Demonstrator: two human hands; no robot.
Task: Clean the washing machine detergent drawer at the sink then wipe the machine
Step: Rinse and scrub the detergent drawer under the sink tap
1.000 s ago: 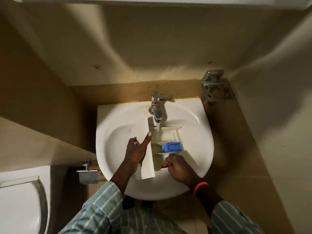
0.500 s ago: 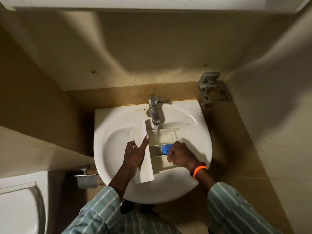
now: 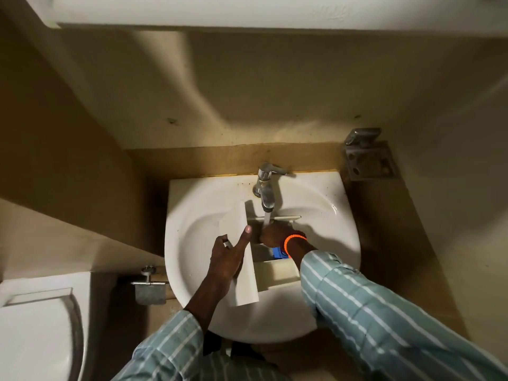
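The left hand (image 3: 226, 257) holds the white front panel of the detergent drawer (image 3: 243, 259). Its thumb points up along the panel and its fingers wrap around the far edge, so the fingertips are hidden. The right hand (image 3: 273, 235) is curled into a loose fist inside the drawer, right under the running water (image 3: 267, 219). It is hard to tell if this hand grips anything, because the fingers are tucked under and in shadow. An orange band (image 3: 291, 242) sits on the right wrist, with a dark beaded one beside it.

The drawer lies in the bowl of the white sink (image 3: 198, 237), with its front panel to the left and its open boxes to the right. A blue piece (image 3: 277, 253) in the drawer peeks out beside the right wrist, mostly covered. The striped sleeve (image 3: 357, 295) hides the drawer's right end.

The water falls from a shiny tap (image 3: 265, 185) at the back of the sink. A metal holder (image 3: 367, 158) is fixed to the wall to the right of the sink. A small metal fitting (image 3: 149, 284) sticks out at the left below the sink rim. A white toilet (image 3: 35, 331) is cut off at the bottom left corner. The room is dim, so the walls look brown and blotchy.
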